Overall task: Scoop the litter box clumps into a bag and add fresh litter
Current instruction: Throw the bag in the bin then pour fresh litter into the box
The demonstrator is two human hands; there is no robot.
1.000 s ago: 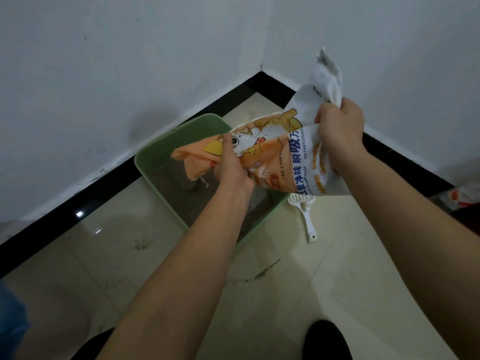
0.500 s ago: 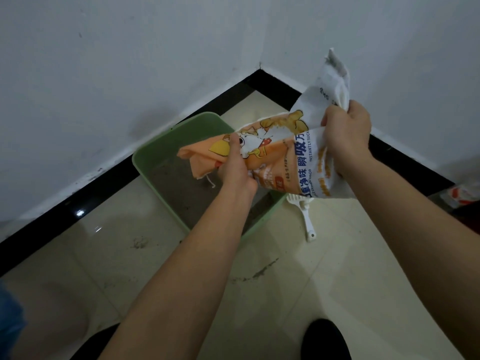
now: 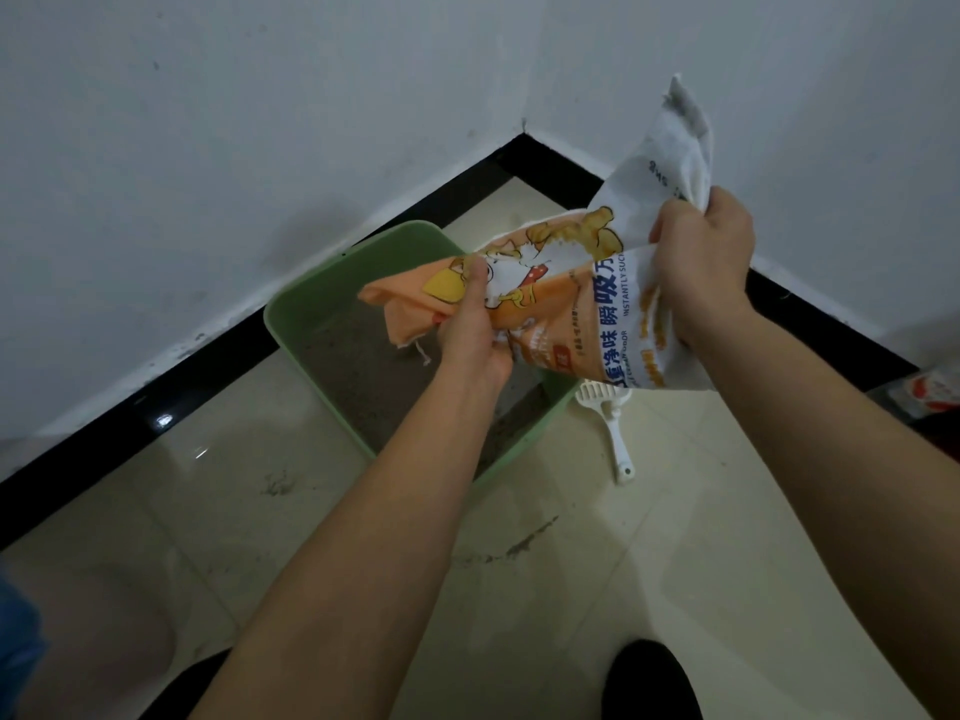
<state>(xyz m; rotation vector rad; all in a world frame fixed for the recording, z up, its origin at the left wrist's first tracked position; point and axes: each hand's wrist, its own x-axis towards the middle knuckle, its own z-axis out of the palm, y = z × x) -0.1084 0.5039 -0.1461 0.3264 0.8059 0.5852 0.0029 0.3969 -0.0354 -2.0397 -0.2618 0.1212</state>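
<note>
- The bag (image 3: 571,304) hangs in the air over the right half of the box (image 3: 291,324), in the corner of the room, held in both my hands.
- Against a second ago, little differs. Both grips are the same and the tilt is much the same. The bag's white end stands slightly higher and further right in my view.
- Its long axis slants from the orange end at lower left, above the grey litter (image 3: 353,366), up to the crumpled white end at upper right.
- The orange end points left, toward the left wall, and droops in a fold. A short string (image 3: 423,353) dangles from it.
- My left hand (image 3: 472,324) grips the bag near the orange end, fingers curled round it from below and thumb on top.
- My right hand (image 3: 701,252) clenches the bunched white part higher up, fingers tightly closed on it.
- The box is green and sits on the floor against the black skirting of the left wall.
- A white scoop (image 3: 615,428) lies on the tiles just beside the box's right corner, handle toward me and head partly under the bag.
- A dark shoe (image 3: 654,678) shows at the bottom edge.
</note>
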